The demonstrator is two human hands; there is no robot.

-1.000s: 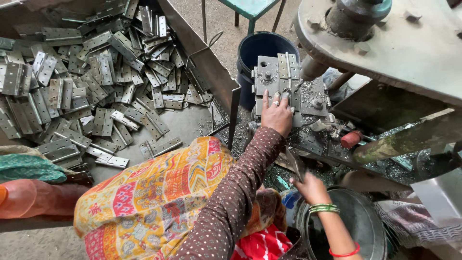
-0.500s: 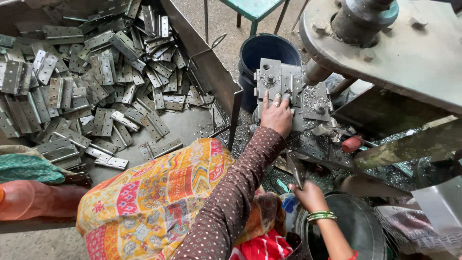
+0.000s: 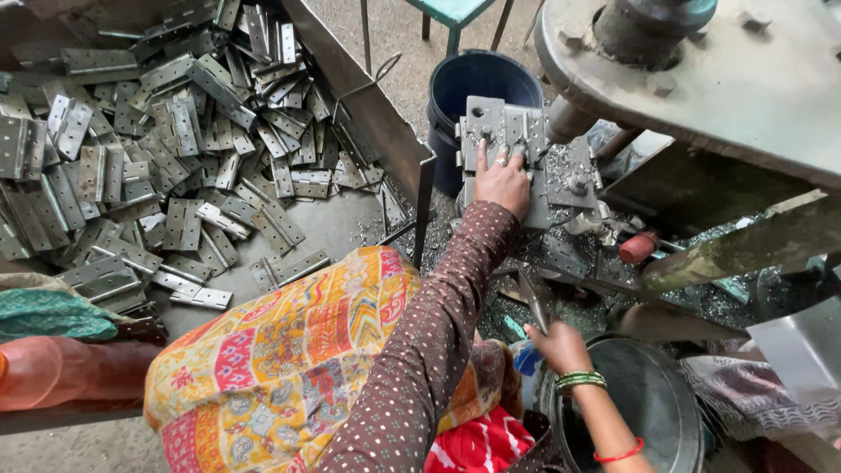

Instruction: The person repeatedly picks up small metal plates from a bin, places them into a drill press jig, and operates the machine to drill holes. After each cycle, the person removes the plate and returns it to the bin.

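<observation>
My left hand (image 3: 502,182), in a brown dotted sleeve, lies flat on a grey metal jig plate (image 3: 491,123) with a hinge in it, under the drill press (image 3: 701,70). Its fingers are spread over the plate and touch it. Lower down, my right hand (image 3: 561,347), with green bangles at the wrist, is closed around a thin metal tool (image 3: 532,302) that points up and left. Metal shavings lie around the jig.
A large tray (image 3: 368,114) at the left holds several loose steel hinges (image 3: 166,149). A dark blue bucket (image 3: 477,83) stands behind the jig. A round metal pan (image 3: 648,394) sits at the lower right. A bright patterned cloth (image 3: 289,368) covers my lap.
The view has shifted slightly. My left hand stays pressed on the jig plate, and my right hand keeps its hold on the thin tool.
</observation>
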